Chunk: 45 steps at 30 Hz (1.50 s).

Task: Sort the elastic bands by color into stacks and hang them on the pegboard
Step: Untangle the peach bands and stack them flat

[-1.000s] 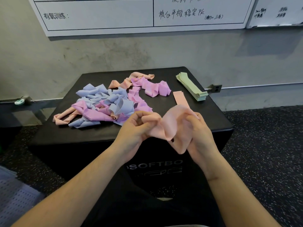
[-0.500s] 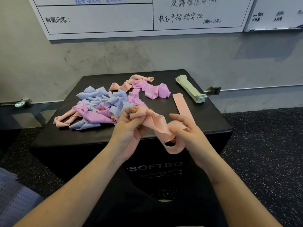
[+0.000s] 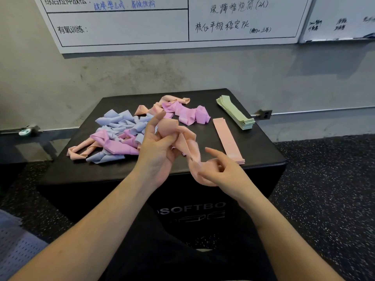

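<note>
A twisted peach elastic band (image 3: 187,141) stretches between both hands above the front of the black box (image 3: 113,173). My left hand (image 3: 157,151) grips its upper end with thumb and curled fingers. My right hand (image 3: 218,169) pinches the lower end, index finger pointing out. A flat peach stack (image 3: 228,138) lies on the box to the right. Behind it sits a neat green stack (image 3: 235,114). A tangled pile of blue, pink and peach bands (image 3: 119,136) covers the box's left and middle.
A grey wall with whiteboards (image 3: 121,27) rises behind the box. Speckled dark floor (image 3: 328,179) surrounds it. A wall socket (image 3: 264,114) sits to the right, behind the box. No pegboard is in view.
My left hand has lifted its end of the peach band up and away from me. My right hand has stayed low, so the band now runs diagonally between them. The camera view tilted up slightly.
</note>
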### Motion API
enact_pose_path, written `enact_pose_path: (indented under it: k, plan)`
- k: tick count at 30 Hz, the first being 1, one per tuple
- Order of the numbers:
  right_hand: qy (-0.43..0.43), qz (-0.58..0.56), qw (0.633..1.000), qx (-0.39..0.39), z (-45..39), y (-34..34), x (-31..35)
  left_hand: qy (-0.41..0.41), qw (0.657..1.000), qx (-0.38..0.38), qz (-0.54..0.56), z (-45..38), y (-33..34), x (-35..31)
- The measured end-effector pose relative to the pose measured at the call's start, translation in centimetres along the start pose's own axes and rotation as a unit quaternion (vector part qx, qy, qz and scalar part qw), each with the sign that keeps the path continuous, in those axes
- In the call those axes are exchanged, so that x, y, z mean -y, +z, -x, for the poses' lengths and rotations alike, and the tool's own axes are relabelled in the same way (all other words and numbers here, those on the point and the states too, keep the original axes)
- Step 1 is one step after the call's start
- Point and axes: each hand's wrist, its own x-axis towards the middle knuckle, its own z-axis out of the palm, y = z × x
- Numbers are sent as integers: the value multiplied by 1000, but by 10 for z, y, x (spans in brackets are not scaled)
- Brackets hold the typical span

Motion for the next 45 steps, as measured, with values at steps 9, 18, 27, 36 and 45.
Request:
enact_pose_path:
  k: [9,18,27,36,45]
  plan:
    - [8,-143,990,-4,-3,11,9,9,1000,-9,-7,-6,15,2]
    - [-29,-150,982,-109,-4,-6,13,-33,999,-9,-16,0,-4,0]
    - [-68,-136,979,-133,-17,-15,27,-188,981,20,-43,10,-20,13]
    - [-91,-128,987,-33,-22,-14,43,-82,970,21,-229,8,9,11]
    - [-113,-151,981,38,-17,-11,40,-40,944,22,-328,8,16,19]
